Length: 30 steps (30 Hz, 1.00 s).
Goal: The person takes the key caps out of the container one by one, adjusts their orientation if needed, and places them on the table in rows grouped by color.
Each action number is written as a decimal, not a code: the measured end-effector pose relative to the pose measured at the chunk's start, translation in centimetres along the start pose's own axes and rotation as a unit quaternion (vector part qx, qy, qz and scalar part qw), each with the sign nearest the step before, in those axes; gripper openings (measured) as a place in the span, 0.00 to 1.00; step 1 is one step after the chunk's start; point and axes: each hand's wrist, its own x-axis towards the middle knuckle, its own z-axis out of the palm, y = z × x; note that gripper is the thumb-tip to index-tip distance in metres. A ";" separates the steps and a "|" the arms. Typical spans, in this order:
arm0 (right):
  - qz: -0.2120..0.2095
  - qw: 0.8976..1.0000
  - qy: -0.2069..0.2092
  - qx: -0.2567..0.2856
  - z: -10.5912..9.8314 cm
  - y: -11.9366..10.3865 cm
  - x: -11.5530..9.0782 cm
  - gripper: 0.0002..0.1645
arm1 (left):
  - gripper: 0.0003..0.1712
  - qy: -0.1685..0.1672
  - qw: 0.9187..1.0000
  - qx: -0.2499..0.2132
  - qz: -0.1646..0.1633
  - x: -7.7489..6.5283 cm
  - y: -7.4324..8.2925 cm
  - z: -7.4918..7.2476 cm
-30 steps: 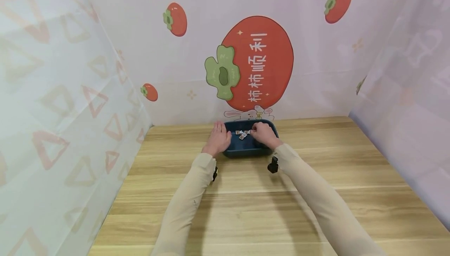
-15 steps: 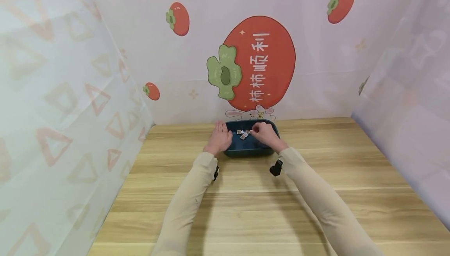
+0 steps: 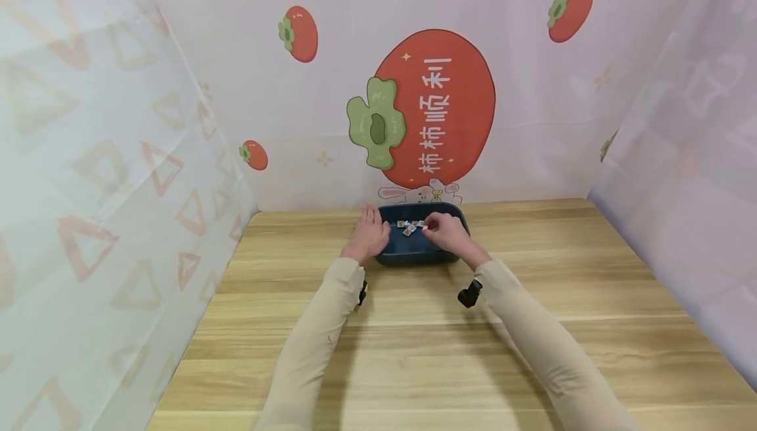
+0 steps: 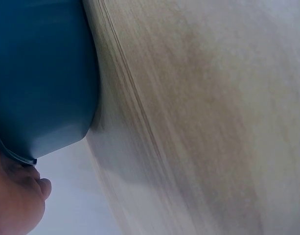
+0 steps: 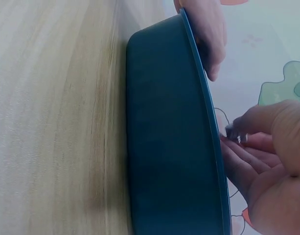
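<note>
A dark blue rectangular tub (image 3: 416,259) stands on the table near the back wall. Several small square white-edged pieces (image 3: 409,230) with brownish faces lie together on its floor. My left hand (image 3: 368,234) rests along the tub's left rim, fingers straight and thumb over the inside. Above the right part of the tub, my right hand (image 3: 446,230) pinches one small piece between thumb and fingertips. In the right wrist view this small piece (image 5: 233,132) looks dark and silvery, close to the rim; its kind cannot be made out.
The wood-grain table (image 3: 390,352) stretches toward the person. Behind the tub hangs a pale cloth wall (image 3: 520,155) printed with persimmons, and more cloth closes off the left and right sides. A black wrist camera (image 3: 470,294) hangs under the right sleeve.
My right hand has drawn slightly to the right and nearer, its wrist shifting outward, and another small piece shows beside its fingertips. The left hand stays on the rim.
</note>
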 end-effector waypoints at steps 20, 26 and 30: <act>-0.005 0.990 -0.009 0.138 0.8 0.2 -2.5 0.17 | 0.36 0.001 1.000 0.005 0.010 -0.3 0.3 -0.3; -0.006 0.986 -0.025 0.165 1.0 0.2 -3.1 0.18 | 0.36 0.001 1.000 0.003 0.011 -0.5 0.4 -0.5; -0.014 0.986 -0.030 0.166 1.0 0.0 -3.7 0.17 | 0.36 -0.002 1.000 0.006 0.012 -0.4 0.4 -0.5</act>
